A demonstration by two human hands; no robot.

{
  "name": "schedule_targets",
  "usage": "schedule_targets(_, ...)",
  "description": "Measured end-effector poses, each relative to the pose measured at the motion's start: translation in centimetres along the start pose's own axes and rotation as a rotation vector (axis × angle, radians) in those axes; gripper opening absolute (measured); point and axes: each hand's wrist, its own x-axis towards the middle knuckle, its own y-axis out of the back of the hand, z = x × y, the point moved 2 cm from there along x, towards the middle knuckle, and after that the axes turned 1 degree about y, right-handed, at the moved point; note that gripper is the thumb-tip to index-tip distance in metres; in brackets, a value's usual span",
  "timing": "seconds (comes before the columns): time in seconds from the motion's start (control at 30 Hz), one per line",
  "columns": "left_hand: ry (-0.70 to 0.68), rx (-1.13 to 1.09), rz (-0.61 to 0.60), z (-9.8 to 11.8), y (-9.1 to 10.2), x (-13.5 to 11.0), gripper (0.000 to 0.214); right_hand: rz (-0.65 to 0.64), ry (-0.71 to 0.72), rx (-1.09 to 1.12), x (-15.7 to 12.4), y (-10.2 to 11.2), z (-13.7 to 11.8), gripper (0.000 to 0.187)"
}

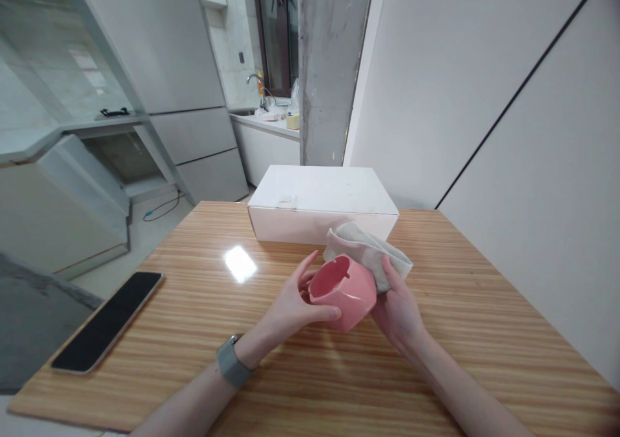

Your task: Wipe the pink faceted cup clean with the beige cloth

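Note:
A glossy pink ashtray [356, 294] with faceted sides and small notches in its rim is held above the table, its opening tilted to the left. My left hand [303, 298] grips it from the left, thumb across the near side and the other fingers partly hidden behind. On the other side, my right hand [398, 304] is closed on a light grey cloth [361, 246], folded and bunched, which lies against the ashtray's right and far side. Some of the right fingers are out of sight under the cloth and ashtray.
The wood-grain table [460, 334] bears a closed white box [324, 192] just beyond my hands. A dark-screened phone [109, 324] lies near the left edge. A white wall [484, 101] stands to the right; a kitchen sink and faucet [259, 85] are farther back.

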Motion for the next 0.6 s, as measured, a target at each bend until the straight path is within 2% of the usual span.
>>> schedule_targets(0.17,0.005,0.084,-0.014,-0.3,-0.4,0.0,0.111,-0.074,0.060,-0.066,-0.5,-0.4,0.1,0.045)
schedule_targets(0.3,-0.004,0.000,-0.017,-0.1,-0.6,0.0,0.102,-0.117,0.109,-0.111,-0.6,-0.2,0.6,0.044)
schedule_targets(0.6,0.066,-0.120,-0.035,0.1,-1.3,-0.6,0.068,-0.108,0.212,-0.237,-0.4,1.7,2.0,0.044)
